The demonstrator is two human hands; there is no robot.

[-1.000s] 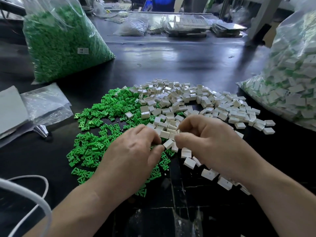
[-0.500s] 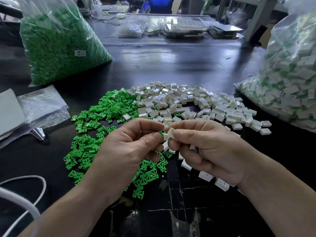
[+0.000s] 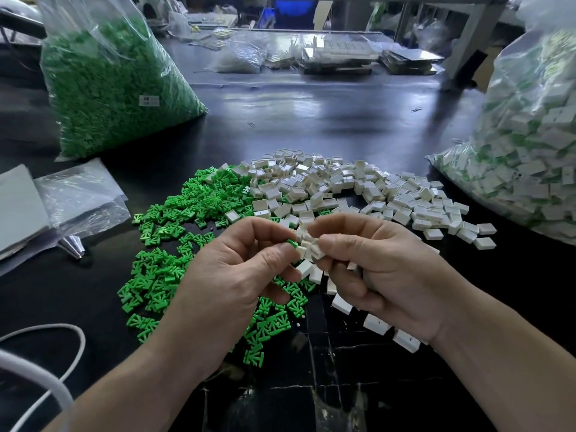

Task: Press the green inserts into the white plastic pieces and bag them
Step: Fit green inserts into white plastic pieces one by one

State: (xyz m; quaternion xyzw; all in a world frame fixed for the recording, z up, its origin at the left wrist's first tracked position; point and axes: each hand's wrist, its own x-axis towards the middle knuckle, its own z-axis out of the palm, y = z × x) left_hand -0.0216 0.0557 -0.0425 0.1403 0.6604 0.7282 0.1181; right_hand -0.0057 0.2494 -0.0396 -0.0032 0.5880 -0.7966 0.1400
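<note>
Both hands are raised just above the dark table, fingertips meeting in the middle. My left hand (image 3: 237, 269) pinches a green insert (image 3: 292, 243) between thumb and forefinger, its end touching a white plastic piece (image 3: 307, 244). My right hand (image 3: 371, 269) grips that white piece with thumb and fingers. Below and to the left lies a loose heap of green inserts (image 3: 174, 232). A heap of white pieces (image 3: 358, 188) spreads behind and to the right. At the far right stands a clear bag of assembled pieces (image 3: 530, 145).
A big clear bag of green inserts (image 3: 106, 85) stands at the back left. Flat empty plastic bags (image 3: 78, 198) and a grey sheet (image 3: 18, 207) lie at the left edge. A white cable (image 3: 46, 381) loops at the lower left. Trays and bags clutter the table's far end (image 3: 311, 57).
Both hands have risen from the heaps and come together. One second ago they were picking among the pieces; now the left holds an insert against the white piece in the right.
</note>
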